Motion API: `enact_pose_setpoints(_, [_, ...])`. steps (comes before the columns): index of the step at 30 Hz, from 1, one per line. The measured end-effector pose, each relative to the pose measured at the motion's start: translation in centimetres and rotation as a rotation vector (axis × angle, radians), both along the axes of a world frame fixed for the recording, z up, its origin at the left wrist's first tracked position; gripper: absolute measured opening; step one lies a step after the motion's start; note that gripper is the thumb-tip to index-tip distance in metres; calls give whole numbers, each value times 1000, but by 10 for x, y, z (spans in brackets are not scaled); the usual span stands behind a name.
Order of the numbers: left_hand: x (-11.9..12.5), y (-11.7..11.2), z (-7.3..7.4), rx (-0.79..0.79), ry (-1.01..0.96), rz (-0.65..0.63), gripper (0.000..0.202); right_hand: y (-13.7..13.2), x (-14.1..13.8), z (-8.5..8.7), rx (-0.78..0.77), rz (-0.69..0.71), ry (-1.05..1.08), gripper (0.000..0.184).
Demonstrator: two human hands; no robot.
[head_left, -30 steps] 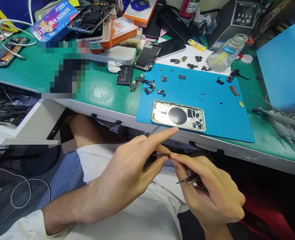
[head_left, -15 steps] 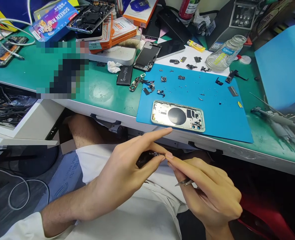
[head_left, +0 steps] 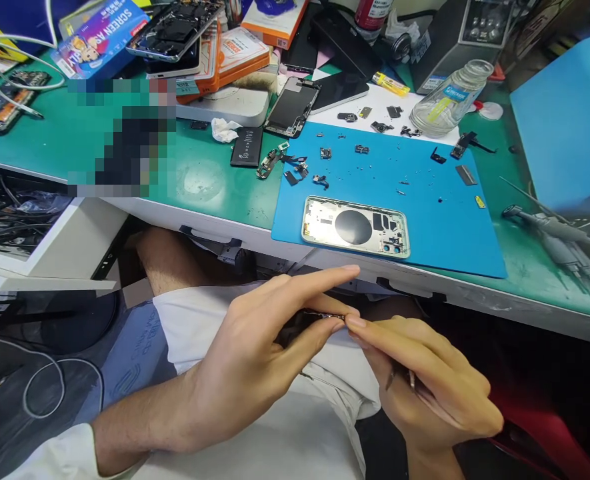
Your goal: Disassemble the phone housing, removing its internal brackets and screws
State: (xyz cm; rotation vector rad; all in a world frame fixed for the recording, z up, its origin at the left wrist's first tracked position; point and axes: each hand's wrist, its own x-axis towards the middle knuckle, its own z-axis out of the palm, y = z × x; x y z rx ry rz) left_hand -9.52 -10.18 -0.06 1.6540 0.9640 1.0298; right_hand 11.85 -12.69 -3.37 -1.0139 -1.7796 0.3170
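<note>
In the head view, my left hand (head_left: 259, 343) pinches a thin, dark phone circuit board (head_left: 326, 316) between thumb and fingers, its index finger stretched out above. The board shows nearly edge-on, and much of it is hidden by the hand. My right hand (head_left: 432, 380) touches the board's right end with thumb and index fingertip. Metal tweezers (head_left: 391, 379) are tucked in that hand, mostly covered by its fingers. Both hands hover over my lap, in front of the table edge. Beyond them an opened phone back housing (head_left: 319, 227) lies inner side up on a blue mat (head_left: 455, 247).
Small phone parts and screws lie scattered over the mat. Left of it are a black battery (head_left: 246, 147) and a phone screen (head_left: 292, 107). A glass jar (head_left: 447, 100) stands at the back right. Boxes and phones are stacked behind. An open drawer (head_left: 49, 233) juts out at left.
Both hands have moved slightly right and down, with the board still between them. The tweezers have turned inside my right hand. The view has shifted slightly.
</note>
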Motion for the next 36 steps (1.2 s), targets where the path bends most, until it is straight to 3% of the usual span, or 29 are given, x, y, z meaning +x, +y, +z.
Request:
enact_pose_setpoints(5, [0,-1,1,32,12,-5,53,-1,2,5,106,-26,-150,66])
enact_pose_setpoints(13, [1,-2,-2,77,36,-6,52,-7,3,7,-49,-10,-51,64])
enact_pose_setpoints(16, [1,-1,-2,116,70,12,51,-11,-1,11,-160,-24,-11,61])
enact_pose_setpoints(23, [1,2,-6,198,156,32,45,-11,-4,22,-528,-2,171,32])
enact_pose_setpoints(26, [-1,2,-6,211,146,33,43,-8,-2,22,-599,37,272,29])
enact_pose_setpoints(28, [-2,1,-5,206,130,37,42,-8,-2,21,-554,14,286,29])
enact_pose_setpoints(32, [-3,2,-3,162,87,57,40,-9,-7,18,-258,-144,113,43])
enact_pose_setpoints(36, [-2,3,-4,172,65,62,40,-5,-13,15,-104,-76,-17,54])
